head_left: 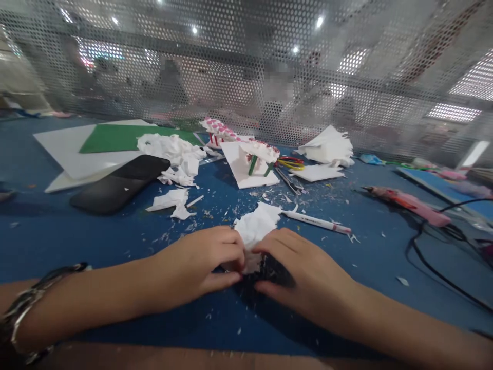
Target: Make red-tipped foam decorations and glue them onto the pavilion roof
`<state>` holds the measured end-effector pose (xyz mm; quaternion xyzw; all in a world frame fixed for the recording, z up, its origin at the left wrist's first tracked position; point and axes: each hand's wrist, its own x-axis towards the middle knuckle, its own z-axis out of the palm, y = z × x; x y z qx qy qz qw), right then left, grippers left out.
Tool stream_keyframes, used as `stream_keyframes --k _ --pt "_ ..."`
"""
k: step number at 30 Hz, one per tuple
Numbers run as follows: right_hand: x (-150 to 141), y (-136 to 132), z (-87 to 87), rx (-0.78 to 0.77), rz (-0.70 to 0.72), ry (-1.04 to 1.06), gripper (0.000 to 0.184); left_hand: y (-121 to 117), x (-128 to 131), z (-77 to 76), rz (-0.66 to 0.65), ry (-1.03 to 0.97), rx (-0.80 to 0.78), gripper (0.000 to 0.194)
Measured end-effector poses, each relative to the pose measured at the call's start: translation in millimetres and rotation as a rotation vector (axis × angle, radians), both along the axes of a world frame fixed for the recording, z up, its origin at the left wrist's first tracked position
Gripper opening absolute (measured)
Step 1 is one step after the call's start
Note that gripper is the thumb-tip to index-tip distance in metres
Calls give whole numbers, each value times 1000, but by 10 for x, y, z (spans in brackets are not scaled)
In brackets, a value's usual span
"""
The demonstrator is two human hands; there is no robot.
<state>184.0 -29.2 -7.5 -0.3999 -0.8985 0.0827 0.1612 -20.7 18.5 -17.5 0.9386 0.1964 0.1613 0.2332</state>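
Your curled left hand, its grip unclear, and half-open right hand touched crumpled white tissue paper over the blue surface.

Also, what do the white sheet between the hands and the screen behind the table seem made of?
Sheet: probably thin tissue paper, matt white, judging by its soft creases and ragged edge. Screen: likely perforated metal, dull grey, given its rows of small holes.

Grey perforated screen (bright lights beyond) behind a blue tabletop.
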Motion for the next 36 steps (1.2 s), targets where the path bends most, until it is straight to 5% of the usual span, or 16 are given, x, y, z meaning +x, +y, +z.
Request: stream_keyframes --k 9,26,36 --pt "-154 149 -116 -32 78 109 4 -32 -2 34 82 -25 6 11" --pt "-85 271 -118 -154 54 233 9 11 5 -49 238 -97 -210 13" --pt "-120 269 -122 -137 -16 206 12 22 51 -21 322 -26 -144 9"
